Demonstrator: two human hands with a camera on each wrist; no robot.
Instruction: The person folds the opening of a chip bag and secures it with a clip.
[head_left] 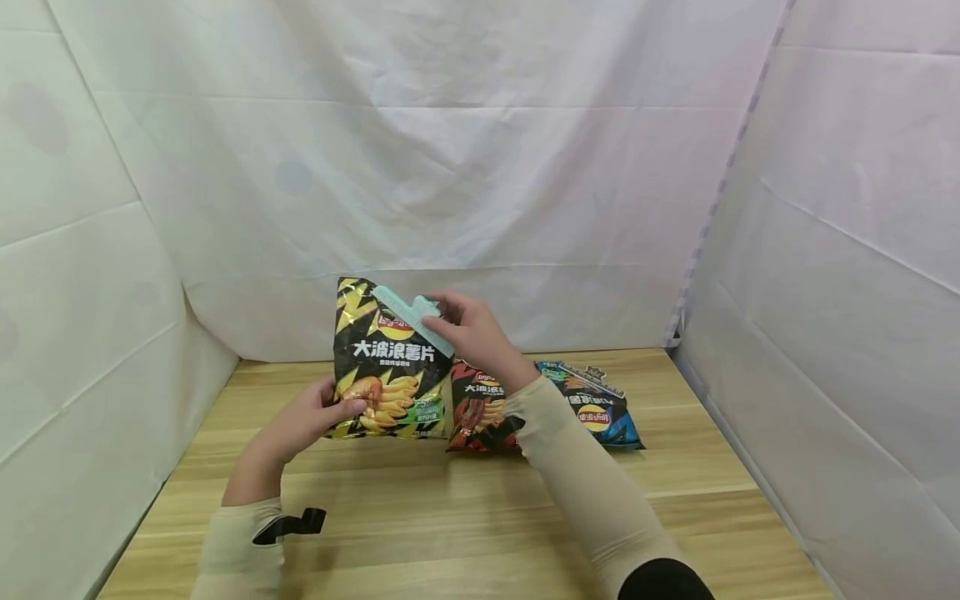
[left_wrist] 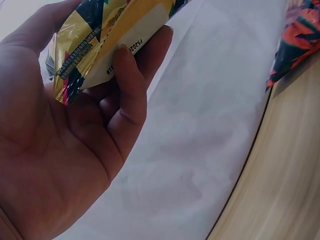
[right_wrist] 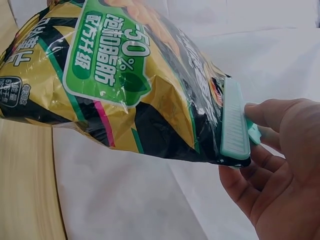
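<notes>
A black-and-yellow bag of potato chips (head_left: 397, 367) is held up over the table at the back. My left hand (head_left: 303, 421) grips it at its lower left side, with the thumb on the front and fingers behind, as the left wrist view shows. Across the bag's upper right corner lies a mint-green bag clip (head_left: 401, 308). My right hand (head_left: 480, 333) pinches the handle of this clip, thumb on the near side. In the right wrist view the clip (right_wrist: 234, 120) spans the edge of the bag.
Behind my right forearm lies a red-and-black chip bag (head_left: 468, 408), partly hidden. To its right is a blue chip bag (head_left: 618, 425) with a grey clip (head_left: 592, 381) along its upper edge. White cloth (head_left: 465, 183) hangs behind and beside the wooden table (head_left: 420, 533).
</notes>
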